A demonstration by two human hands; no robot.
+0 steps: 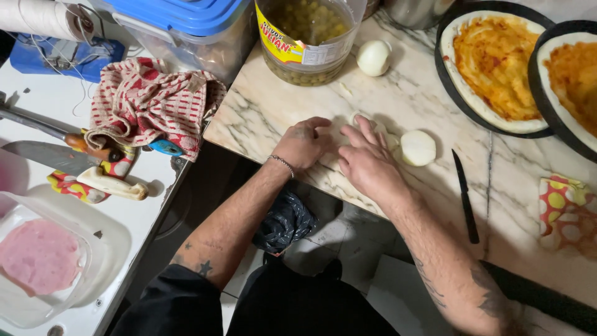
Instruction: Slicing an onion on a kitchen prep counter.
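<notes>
Marble surface (398, 106): my left hand (303, 144) rests loosely curled and my right hand (367, 163) lies flat, both pressing an onion piece (360, 118) between them. A halved onion (418, 147) lies just beside; peeling appears underway, calling next for fingertip grip.

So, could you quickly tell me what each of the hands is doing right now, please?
Left hand: curled on the marble counter; any grip cannot be told.
Right hand: fingers extended, pressing on a pale onion piece.

A jar of green olives (306, 37) stands at the marble counter's (429, 99) far edge. Two sauce-covered pizza bases (494, 65) sit in dark pans. A black knife (465, 196) lies nearby. A red checked cloth (149, 102) and sliced ham (38, 255) rest on the white table (124, 218).
</notes>
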